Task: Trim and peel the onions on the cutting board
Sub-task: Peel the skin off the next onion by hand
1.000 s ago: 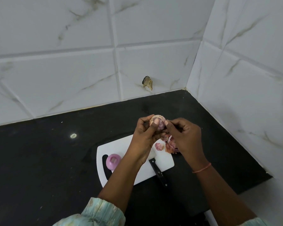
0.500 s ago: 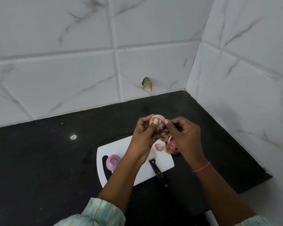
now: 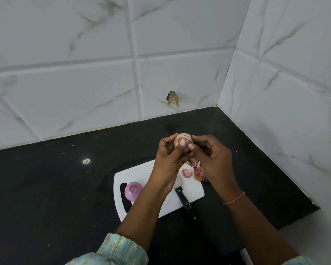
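Note:
Above the white cutting board (image 3: 141, 175) I hold a small onion (image 3: 183, 138) with pale skin. My left hand (image 3: 170, 157) grips it from the left, thumb across its front. My right hand (image 3: 210, 157) pinches the skin at the onion's right side with thumb and fingertips. A peeled pink onion (image 3: 133, 190) lies on the board's left part. A cut onion end (image 3: 186, 173) and a heap of peels (image 3: 198, 172) lie at the board's right edge. A black-handled knife (image 3: 185, 202) lies on the board's near right corner, its blade mostly hidden under my left wrist.
The board lies on a black countertop (image 3: 55, 188) in a corner of white tiled walls (image 3: 84, 73). A chipped spot (image 3: 172, 98) marks the back wall. The counter's right edge ends at a white surface (image 3: 325, 236).

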The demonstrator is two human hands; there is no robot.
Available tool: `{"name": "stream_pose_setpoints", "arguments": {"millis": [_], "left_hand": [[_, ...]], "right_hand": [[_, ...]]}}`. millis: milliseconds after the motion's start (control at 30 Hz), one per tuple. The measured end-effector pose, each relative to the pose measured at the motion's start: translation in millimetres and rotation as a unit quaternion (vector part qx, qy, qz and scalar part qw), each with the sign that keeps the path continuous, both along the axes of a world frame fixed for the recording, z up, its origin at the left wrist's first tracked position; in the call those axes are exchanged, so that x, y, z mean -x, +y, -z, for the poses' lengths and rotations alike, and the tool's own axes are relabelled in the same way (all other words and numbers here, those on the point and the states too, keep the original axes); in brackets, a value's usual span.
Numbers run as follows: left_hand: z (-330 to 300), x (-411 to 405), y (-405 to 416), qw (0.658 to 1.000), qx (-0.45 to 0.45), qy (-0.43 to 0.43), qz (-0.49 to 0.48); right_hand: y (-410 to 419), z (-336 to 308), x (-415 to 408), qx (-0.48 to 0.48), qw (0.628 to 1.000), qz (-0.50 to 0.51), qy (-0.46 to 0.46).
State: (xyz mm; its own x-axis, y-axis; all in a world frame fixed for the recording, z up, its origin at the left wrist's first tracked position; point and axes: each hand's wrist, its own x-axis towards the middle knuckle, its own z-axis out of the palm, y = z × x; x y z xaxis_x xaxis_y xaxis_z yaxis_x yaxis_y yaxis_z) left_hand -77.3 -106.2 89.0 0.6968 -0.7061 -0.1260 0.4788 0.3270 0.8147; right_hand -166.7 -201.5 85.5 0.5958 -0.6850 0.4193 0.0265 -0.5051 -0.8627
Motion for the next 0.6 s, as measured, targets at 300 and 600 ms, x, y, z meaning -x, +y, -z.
{"name": "stream_pose_setpoints", "arguments": {"millis": [300,600], "left_hand": [[2,0,0,1.000,-0.002,-0.018,-0.024],[1,0,-2,0.999,-0.026,-0.004,-0.019]], "right_hand": [[-4,-1,-1,0.050,0.998,0.018,0.019],[-20,0,-3,0.201,0.966,-0.034,0.157]]}}
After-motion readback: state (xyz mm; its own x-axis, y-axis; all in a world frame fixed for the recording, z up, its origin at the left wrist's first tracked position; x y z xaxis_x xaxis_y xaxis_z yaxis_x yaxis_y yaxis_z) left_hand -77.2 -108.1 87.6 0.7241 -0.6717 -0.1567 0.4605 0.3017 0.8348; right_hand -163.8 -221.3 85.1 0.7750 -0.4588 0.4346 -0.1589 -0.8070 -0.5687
